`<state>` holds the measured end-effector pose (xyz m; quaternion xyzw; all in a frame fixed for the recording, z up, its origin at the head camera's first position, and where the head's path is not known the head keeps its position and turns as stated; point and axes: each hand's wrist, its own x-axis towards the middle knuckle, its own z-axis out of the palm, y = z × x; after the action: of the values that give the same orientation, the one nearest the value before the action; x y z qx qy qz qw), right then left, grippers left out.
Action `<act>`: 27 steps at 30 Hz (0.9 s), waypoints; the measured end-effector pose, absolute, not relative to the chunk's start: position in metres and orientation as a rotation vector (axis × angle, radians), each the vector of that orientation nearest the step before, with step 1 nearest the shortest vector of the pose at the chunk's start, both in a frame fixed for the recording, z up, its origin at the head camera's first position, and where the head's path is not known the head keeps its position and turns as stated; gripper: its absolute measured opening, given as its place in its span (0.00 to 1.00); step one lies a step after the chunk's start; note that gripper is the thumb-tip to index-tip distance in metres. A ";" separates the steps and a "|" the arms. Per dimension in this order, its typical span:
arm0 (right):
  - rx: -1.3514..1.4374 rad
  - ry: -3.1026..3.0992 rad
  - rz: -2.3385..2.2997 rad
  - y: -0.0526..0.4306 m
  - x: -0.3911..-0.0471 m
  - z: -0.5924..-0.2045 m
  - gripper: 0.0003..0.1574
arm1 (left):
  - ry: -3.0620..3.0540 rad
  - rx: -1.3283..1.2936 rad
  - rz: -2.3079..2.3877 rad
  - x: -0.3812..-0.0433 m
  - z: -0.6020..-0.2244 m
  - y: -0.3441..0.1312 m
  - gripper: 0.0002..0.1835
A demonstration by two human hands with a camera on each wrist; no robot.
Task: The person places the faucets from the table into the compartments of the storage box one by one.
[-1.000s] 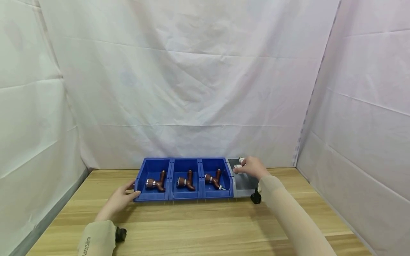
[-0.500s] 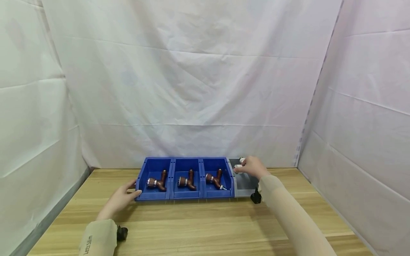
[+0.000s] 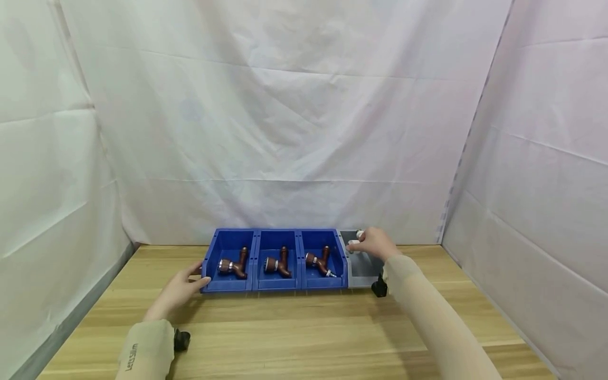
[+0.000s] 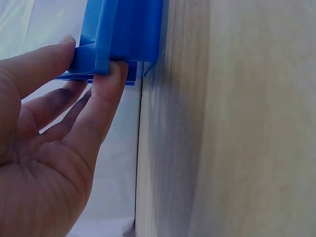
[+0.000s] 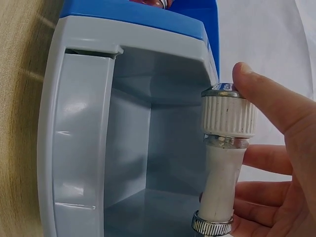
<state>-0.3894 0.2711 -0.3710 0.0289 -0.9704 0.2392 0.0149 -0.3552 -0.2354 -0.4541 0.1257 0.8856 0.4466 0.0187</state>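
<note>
On the left, my left hand (image 3: 179, 289) pinches the front corner of the leftmost blue bin (image 3: 228, 285). The left wrist view shows the thumb on one side of the blue wall (image 4: 104, 39) and fingers under its edge. At the right end of the row, my right hand (image 3: 378, 244) grips a white valve (image 5: 224, 173) over the grey bin (image 5: 81, 148). This valve has a ribbed knob with a chrome cap and a knurled chrome ring at its other end. My right thumb lies against the knob; the other fingers are partly behind the valve body.
Three blue bins stand side by side with the grey one against the white back curtain (image 3: 285, 132). Each blue bin holds a brown valve: left (image 3: 233, 267), middle (image 3: 277, 265) and right (image 3: 320, 263). White curtains flank the wooden table (image 3: 285, 338) on both sides.
The head view has tilted slightly, so the bins sit a little higher in it. Both hands keep their hold on the bin and the white valve.
</note>
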 end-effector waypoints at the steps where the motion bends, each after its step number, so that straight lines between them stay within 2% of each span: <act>1: 0.099 -3.020 0.745 0.271 -0.390 -0.371 0.37 | 2.752 0.394 1.388 -0.355 -0.454 -0.235 0.36; 18: 0.127 -3.041 0.754 0.277 -0.393 -0.375 0.37 | 2.770 0.401 1.368 -0.355 -0.454 -0.237 0.37; 27: 0.150 -3.061 0.701 0.279 -0.393 -0.376 0.30 | 2.779 0.417 1.370 -0.355 -0.454 -0.236 0.36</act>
<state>-0.3933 0.2787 -0.3757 0.0478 -0.9736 0.2230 -0.0009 -0.3549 -0.2362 -0.4540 0.1333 0.8889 0.4382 0.0076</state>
